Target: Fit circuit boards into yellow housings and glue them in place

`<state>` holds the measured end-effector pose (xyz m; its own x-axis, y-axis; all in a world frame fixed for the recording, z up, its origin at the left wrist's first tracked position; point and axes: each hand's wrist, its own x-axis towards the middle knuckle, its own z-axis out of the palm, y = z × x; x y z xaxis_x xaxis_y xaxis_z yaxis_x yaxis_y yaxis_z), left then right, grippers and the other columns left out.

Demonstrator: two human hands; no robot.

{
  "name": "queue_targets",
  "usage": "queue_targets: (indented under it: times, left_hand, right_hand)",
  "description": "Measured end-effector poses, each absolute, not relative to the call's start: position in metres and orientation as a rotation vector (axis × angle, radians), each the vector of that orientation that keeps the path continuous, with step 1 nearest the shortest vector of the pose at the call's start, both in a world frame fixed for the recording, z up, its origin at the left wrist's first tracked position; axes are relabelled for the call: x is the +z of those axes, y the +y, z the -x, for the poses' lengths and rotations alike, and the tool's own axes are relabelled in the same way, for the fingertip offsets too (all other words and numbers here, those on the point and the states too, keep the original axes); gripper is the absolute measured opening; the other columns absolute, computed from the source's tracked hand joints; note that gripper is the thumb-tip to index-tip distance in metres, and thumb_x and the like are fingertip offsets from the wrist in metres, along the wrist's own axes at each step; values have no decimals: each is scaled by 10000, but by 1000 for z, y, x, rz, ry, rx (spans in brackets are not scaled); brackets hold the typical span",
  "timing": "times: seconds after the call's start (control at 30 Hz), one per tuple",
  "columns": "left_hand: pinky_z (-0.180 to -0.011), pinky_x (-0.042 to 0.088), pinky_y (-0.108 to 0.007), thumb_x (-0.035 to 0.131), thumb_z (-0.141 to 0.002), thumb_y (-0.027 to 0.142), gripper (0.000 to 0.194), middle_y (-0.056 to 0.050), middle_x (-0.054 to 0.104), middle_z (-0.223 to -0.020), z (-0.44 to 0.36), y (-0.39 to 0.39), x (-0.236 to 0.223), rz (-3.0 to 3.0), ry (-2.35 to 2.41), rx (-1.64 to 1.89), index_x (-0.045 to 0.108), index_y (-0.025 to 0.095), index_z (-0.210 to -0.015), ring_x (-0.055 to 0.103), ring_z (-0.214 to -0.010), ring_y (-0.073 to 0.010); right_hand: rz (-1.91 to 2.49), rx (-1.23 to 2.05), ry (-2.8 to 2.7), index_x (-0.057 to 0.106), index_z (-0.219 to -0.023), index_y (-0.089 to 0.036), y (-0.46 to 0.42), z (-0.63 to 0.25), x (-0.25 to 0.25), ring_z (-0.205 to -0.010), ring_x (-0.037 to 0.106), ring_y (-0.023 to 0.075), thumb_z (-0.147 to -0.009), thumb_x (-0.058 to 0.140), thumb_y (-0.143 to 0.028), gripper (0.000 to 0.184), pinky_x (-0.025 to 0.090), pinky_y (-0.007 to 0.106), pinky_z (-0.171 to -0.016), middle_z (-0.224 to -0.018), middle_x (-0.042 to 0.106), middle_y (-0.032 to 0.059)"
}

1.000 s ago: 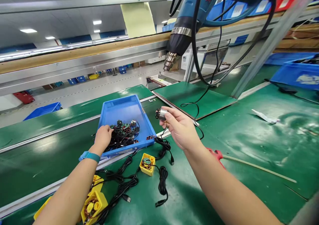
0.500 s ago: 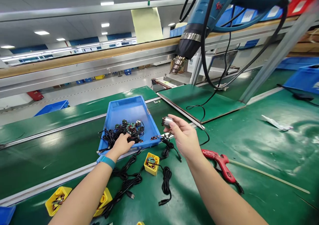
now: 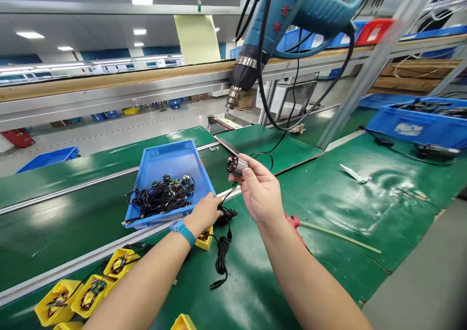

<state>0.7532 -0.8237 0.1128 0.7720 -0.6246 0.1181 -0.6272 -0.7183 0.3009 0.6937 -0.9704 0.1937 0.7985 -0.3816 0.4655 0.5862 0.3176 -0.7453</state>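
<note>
Right hand: I saw the bare right hand (image 3: 260, 191) held up in the air, its fingers (image 3: 249, 170) closed around a small shiny silver metal can with a dark round end (image 3: 237, 166).

Left hand: The bare left hand (image 3: 204, 213) sat on a bundle of thin black cable (image 3: 226, 215). I could not tell if it was gripping tight.

Where: The can was in the air, just right of a shallow blue plastic tray (image 3: 160, 162), above a green bench (image 3: 346, 213).

Feel: I guessed the can was hard, smooth and a bit heavy for its size, so it could slip. Its silver side looked like the best place to hold. The dark end looked easy to hurt. The cable looked soft and bendy.

Rest: Small round parts with green boards (image 3: 171, 184) lay in the tray. Square yellow plastic bins (image 3: 89, 298) stood at the bottom left. A blue heat gun (image 3: 277, 13) hung above.
</note>
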Motion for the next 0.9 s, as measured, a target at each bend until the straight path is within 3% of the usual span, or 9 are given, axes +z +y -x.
queue_targets:
  times: [0.13,0.27,0.43,0.57,0.67,0.73,0.9]
  left_hand:
    - [-890,567,-340,668,-908,239,75,-79,676,-1027,-762,-817,108,-2580,-1092,23,694,191,-959,692,-967,-233]
    - [-1016,549,-394,566,-970,249,205,-133,711,-1158,-763,-798,105,-2536,-1072,94,686,180,-819,688,-1113,-264]
    - [-1066,542,-424,473,-982,192,225,-136,567,-1481,-760,-773,101,-2492,-842,240,697,189,-968,693,-1153,-254]
    - [-1148,477,-403,415,-994,173,279,-122,595,-1450,-764,-757,102,-2422,-598,354,684,187,-1064,600,-1306,-242]
    - [-985,577,-406,410,-1032,228,268,-118,715,-1165,-770,-748,100,-2371,-379,346,658,152,-1097,690,-1097,-224]
    - [-852,606,-390,494,-1033,314,246,-81,711,-1047,-772,-744,98,-2334,-260,302,645,142,-1122,700,-930,-191]
    - [-818,600,-376,609,-983,402,305,-65,679,-1120,-766,-731,101,-2223,-182,93,652,153,-1152,676,-947,-195]
  right_hand:
    - [1131,-742,-150,704,-1208,-226,-978,-700,181,-907,697,199,-856,772,-455,425,623,396,-808,-1097,740,65]
    - [1042,-805,-22,693,-1178,-188,-987,-716,171,-814,696,173,-823,786,-464,460,622,382,-787,-1038,737,68]
    - [874,-1060,134,609,-1209,-199,-1000,-739,168,-851,709,154,-826,735,-494,500,600,389,-886,-1138,699,81]
    - [895,-1041,192,569,-1230,-188,-999,-752,161,-913,714,168,-791,736,-528,580,584,393,-936,-1212,681,115]
    - [896,-1022,219,569,-1215,-176,-991,-758,153,-906,709,176,-766,747,-557,615,586,400,-926,-1213,681,132]
    - [888,-1011,240,567,-1208,-175,-985,-758,147,-881,706,170,-766,743,-561,613,593,390,-899,-1217,679,136]
    - [896,-956,239,596,-1134,-155,-979,-755,142,-798,704,170,-707,805,-496,586,606,333,-769,-1049,720,110]
